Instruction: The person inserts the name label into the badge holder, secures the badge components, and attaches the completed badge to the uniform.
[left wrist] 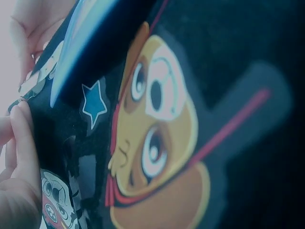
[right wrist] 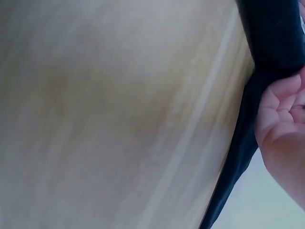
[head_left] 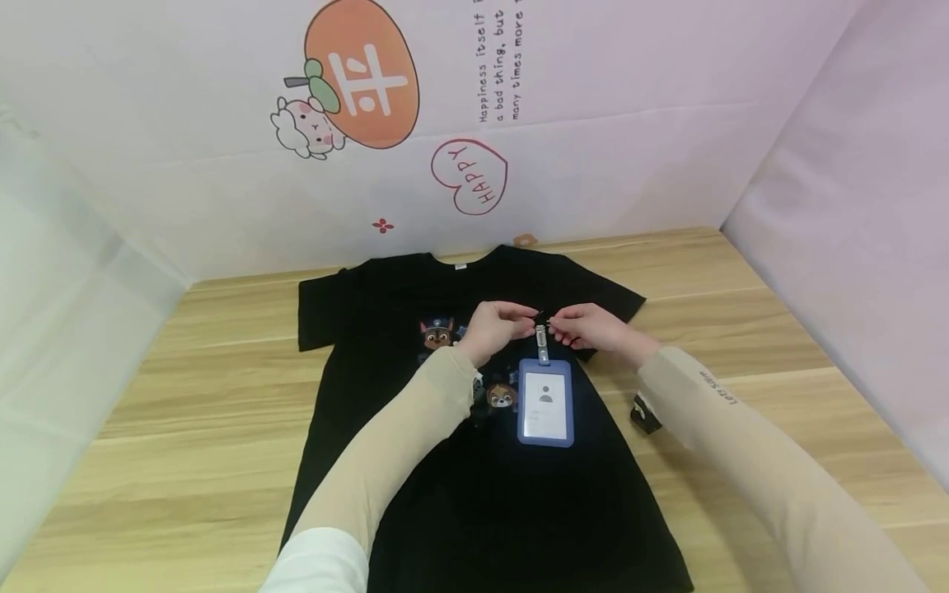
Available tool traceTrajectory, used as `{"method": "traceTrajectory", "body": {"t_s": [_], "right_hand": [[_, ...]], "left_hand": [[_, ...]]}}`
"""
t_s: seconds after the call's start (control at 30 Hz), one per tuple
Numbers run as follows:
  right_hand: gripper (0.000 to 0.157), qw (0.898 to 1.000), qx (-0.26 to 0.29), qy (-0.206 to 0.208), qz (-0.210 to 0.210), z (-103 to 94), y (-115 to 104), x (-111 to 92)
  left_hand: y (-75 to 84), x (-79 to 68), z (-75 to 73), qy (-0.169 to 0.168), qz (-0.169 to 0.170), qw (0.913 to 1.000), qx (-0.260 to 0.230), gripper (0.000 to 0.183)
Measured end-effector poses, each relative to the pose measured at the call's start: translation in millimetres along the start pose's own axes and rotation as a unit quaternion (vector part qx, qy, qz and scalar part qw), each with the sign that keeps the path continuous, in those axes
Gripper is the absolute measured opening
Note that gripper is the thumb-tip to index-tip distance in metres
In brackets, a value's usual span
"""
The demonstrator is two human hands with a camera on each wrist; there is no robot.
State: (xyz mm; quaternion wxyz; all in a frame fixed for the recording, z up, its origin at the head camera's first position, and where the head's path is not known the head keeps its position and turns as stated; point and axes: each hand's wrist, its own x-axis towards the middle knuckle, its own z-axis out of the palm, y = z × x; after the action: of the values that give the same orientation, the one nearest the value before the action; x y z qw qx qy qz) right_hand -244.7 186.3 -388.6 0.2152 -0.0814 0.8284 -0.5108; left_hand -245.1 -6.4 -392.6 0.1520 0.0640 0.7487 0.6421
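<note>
A black T-shirt (head_left: 460, 494) with cartoon dog prints lies flat on the table. On its chest, at the right, rests a blue badge holder (head_left: 544, 403) with a white card and a short strap ending in a metal clip (head_left: 541, 333). My left hand (head_left: 498, 328) pinches the shirt cloth beside the clip, thumb and fingers together. From the right, my right hand (head_left: 589, 326) pinches the clip's top end, fingertips close to the left ones. In the left wrist view the clip (left wrist: 33, 86) lies between both hands' fingertips. Black cloth (right wrist: 271, 38) folds up beside the right hand (right wrist: 286, 112).
The wooden table (head_left: 185, 428) shows on both sides of the shirt. A small black object (head_left: 643, 414) sits beneath the right forearm. Behind stands a white backdrop (head_left: 608, 123) with an orange cartoon and a heart print, and white sheets hang at both sides.
</note>
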Motion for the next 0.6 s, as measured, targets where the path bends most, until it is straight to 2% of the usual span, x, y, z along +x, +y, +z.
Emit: {"method": "traceTrajectory", "body": {"t_s": [0.23,0.37,0.6], "right_hand": [[0.026,0.999,0.0,0.031,-0.016,6.5,-4.0,1.8],[0.025,0.999,0.01,0.046,-0.017,8.8,-5.0,2.6],[0.026,0.997,0.057,0.051,-0.02,8.6,-6.6,4.0]], "left_hand": [[-0.3,0.5,-0.4,0.007,0.003,1.0,0.002,0.021],[-0.2,0.9,0.2,0.016,0.011,0.9996,0.021,0.02],[1.9,1.7,0.3,0.029,0.031,0.9974,0.058,0.019]]}}
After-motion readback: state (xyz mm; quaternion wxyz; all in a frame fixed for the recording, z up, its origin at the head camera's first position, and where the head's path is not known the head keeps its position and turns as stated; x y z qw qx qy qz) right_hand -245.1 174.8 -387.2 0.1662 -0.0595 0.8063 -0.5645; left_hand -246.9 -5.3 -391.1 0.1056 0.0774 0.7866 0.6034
